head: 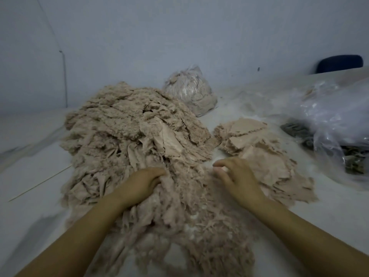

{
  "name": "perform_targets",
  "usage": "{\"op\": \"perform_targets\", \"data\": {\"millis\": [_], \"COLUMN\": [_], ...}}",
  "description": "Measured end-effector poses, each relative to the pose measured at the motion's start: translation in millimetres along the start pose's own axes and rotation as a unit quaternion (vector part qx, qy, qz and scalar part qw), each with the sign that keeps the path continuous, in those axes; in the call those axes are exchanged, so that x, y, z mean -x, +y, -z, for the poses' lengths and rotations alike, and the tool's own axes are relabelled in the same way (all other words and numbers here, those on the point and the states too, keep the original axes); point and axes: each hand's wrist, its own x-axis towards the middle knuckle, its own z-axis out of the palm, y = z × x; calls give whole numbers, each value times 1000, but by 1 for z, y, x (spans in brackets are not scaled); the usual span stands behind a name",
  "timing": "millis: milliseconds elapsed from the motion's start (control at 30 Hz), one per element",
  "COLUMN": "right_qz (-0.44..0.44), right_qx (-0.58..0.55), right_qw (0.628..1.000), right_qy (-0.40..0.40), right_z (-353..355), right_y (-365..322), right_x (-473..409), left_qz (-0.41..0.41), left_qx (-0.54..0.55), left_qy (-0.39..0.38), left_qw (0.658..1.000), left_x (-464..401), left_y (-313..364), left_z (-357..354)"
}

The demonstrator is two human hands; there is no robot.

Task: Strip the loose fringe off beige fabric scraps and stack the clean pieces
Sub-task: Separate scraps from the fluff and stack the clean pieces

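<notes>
Centrally, left hand [146, 181] clutching fringed scrap pile [127, 136], right hand [237, 176] loosely curled, empty, beside clean stack [259, 148].

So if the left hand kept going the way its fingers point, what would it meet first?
Probably more of the fringed pile: the left hand already has its fingers curled into that fabric, pointing up-right into the heap. Depth is hard to judge.

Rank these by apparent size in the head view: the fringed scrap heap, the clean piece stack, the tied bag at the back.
1. fringed scrap heap, by far the largest.
2. clean piece stack.
3. tied bag, though it sits farther back, so its true size against the stack is unsure.
</notes>
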Motion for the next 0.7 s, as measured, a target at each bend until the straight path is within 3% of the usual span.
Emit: {"op": "perform_targets", "data": {"millis": [67, 167, 233, 300, 367, 467, 500, 600, 700], "right_qz": [-54, -130, -153, -179, -212, -247, -266, -296, -284], "right_qx": [-179, -400, -448, -444, -441, -484, -502, -554, -526], "right_qw": [979, 893, 867, 869, 869, 839, 823, 777, 801], "right_qy": [-81, -159, -156, -124, -79, -12, 5, 56, 8], "right_z": [-3, -6, -7, -7, -6, -1, 1, 0, -3], "right_y": [-25, -43, -44, -43, -36, -24, -22, -17, -22], "right_x": [8, 11, 12, 12, 12, 10, 8, 1, 1], "left_qz": [-32, -89, -56, -20, -17, 5, 3, -26, 7], "left_qx": [73, 88, 76, 87, 89, 146, 181, 256, 250], "left_qy": [66, 66, 53, 45, 67, 118, 93, -76, -154], "left_qw": [995, 990, 994, 995, 994, 982, 979, 963, 956], "left_x": [-2, -14, -23, -27, -26, -23, -20, -12, -10], "left_y": [23, 58, 68, 65, 61, 52, 49, 49, 51], "left_z": [-3, -6, -6, -6, -8, -10, -10, -8, -11]}}
